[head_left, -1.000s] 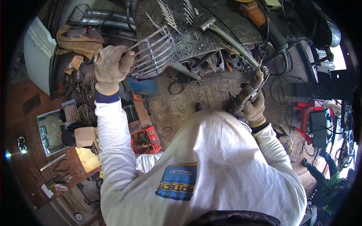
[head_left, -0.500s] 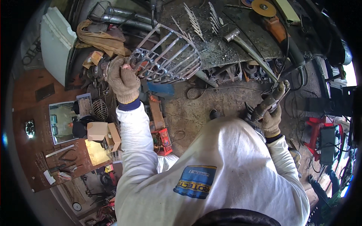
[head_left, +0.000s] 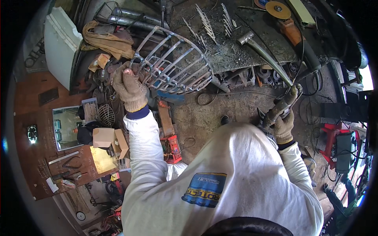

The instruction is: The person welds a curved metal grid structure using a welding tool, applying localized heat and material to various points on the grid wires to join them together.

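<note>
My left hand [head_left: 129, 87], in a tan knit glove, is closed around the near-left rim of a basket-shaped cage [head_left: 177, 65] of welded metal rods. The cage is held tilted in front of the bench's near edge. On the right, my gloved right hand [head_left: 282, 126] is closed on a grey, roughly cylindrical tool [head_left: 280, 106]; the fingers hide its kind. A metal-handled hammer [head_left: 267, 59] has its head over the bench, and its handle end reaches the right fingertips. I cannot tell whether those fingers touch it.
The dark workbench [head_left: 220, 51] carries bundles of thin rods [head_left: 205, 23] and an orange angle grinder [head_left: 293, 33] with its disc. Cables lie on the concrete floor [head_left: 204, 122]. A cardboard box [head_left: 103, 137] stands at left, near a wooden board [head_left: 35, 157]. A red stand [head_left: 328, 143] is at right.
The cage has turned slightly in my left hand, its upper corner swinging left. My right hand keeps its place and grip. The whole view has shifted a little.
</note>
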### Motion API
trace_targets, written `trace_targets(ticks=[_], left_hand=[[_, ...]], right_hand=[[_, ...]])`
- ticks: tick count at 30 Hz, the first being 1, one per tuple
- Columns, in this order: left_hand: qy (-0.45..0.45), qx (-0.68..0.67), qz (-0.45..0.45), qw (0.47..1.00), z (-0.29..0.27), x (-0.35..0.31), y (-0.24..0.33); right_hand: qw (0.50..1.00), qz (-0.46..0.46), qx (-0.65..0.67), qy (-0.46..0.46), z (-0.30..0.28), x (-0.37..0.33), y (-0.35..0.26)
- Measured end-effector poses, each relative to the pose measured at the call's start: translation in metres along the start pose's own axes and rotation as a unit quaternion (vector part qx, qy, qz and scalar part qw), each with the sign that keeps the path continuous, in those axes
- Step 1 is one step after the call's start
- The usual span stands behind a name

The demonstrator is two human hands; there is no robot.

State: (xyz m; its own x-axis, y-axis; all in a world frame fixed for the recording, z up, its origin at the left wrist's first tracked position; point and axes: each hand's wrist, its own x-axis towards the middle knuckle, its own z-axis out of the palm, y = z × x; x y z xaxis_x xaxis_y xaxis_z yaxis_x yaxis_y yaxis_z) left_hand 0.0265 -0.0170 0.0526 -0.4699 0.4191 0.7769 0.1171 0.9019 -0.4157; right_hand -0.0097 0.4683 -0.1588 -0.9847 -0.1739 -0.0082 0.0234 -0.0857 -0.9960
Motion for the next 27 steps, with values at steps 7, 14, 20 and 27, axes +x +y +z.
trace_targets(ticks=[7, 14, 20, 27], left_hand=[[-0.028, 0.103, 0.0, 0.994, -0.007, 0.002, 0.004], [-0.003, -0.408, -0.507, 0.759, 0.001, -0.02, 0.006], [-0.035, 0.074, -0.031, 0.996, -0.005, -0.015, 0.023], [-0.009, -0.38, -0.619, 0.687, -0.002, 0.004, 0.053]], right_hand=[[1.0, 0.008, -0.012, 0.019, -0.001, -0.007, 0.012], [0.999, -0.019, -0.027, 0.035, -0.004, -0.009, 0.022], [0.999, 0.027, -0.038, 0.01, -0.006, -0.007, 0.011], [0.999, 0.01, -0.037, -0.022, -0.004, -0.002, -0.001]])
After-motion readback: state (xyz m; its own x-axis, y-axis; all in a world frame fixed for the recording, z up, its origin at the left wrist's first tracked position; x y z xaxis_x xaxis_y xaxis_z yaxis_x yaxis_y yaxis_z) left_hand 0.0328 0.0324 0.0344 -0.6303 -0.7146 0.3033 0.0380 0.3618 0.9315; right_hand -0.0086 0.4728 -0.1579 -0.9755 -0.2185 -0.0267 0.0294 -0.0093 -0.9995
